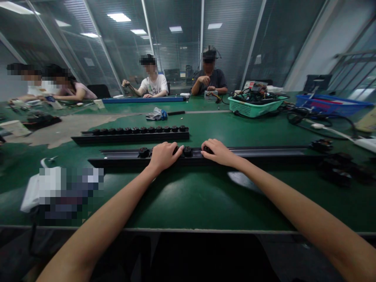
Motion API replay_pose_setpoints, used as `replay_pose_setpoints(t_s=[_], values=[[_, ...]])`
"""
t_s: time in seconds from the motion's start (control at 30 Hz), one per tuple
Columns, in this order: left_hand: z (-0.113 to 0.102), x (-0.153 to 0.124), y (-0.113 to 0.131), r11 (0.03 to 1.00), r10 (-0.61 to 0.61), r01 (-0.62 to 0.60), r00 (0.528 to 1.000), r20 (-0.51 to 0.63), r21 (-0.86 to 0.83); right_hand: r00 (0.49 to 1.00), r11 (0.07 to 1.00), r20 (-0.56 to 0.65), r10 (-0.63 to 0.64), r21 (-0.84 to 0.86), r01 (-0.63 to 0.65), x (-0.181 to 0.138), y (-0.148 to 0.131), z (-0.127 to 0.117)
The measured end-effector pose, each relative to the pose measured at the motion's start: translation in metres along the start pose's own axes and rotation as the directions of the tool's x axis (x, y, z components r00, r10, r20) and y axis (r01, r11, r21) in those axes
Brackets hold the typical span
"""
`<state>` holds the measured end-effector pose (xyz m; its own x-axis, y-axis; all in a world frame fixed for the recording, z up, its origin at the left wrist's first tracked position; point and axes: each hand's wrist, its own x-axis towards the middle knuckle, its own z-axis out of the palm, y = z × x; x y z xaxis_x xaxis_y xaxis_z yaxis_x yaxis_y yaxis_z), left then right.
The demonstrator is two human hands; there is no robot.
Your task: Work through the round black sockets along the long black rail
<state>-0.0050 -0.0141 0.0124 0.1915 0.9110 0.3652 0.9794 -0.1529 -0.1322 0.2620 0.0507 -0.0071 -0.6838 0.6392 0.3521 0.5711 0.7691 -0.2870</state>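
A long black rail with an open channel lies across the green table in front of me. Small black blocky modules, such as this left-hand module and the middle module, sit in the channel. My left hand rests over the rail, its thumb and fingers curled round a black module that is mostly hidden. Farther right, my right hand has its fingers closed round another black module at the channel.
Behind lies a second rail holding a row of modules. Loose black modules are at the right. A green basket of cables, a blue tray and a crumpled cloth stand farther back. Several people sit across the table.
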Motion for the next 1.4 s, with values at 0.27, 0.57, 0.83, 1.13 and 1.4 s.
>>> replay_pose_setpoints(t_s=[0.27, 0.57, 0.83, 1.13, 1.4], values=[[0.0, 0.001, 0.0, 1.0, -0.002, 0.002, 1.0, 0.002, 0.028, 0.999, 0.999, -0.001, 0.033, 0.006, -0.033, 0.001, 0.001, -0.002], [0.001, 0.001, 0.0, 1.0, -0.013, 0.013, 1.0, 0.006, -0.002, 1.0, 0.998, -0.001, 0.007, 0.066, -0.007, -0.004, 0.009, -0.008], [0.001, 0.001, 0.0, 1.0, -0.013, 0.013, 1.0, 0.007, 0.008, 1.0, 0.996, 0.007, 0.004, 0.089, -0.005, -0.003, 0.011, -0.011], [0.0, 0.001, 0.0, 1.0, -0.017, 0.017, 1.0, 0.009, 0.013, 1.0, 0.993, -0.001, 0.006, 0.114, -0.006, -0.006, 0.014, -0.013], [0.001, 0.002, 0.0, 1.0, -0.018, 0.018, 1.0, 0.009, 0.014, 1.0, 0.992, 0.023, 0.003, 0.124, -0.006, -0.006, 0.016, -0.017]])
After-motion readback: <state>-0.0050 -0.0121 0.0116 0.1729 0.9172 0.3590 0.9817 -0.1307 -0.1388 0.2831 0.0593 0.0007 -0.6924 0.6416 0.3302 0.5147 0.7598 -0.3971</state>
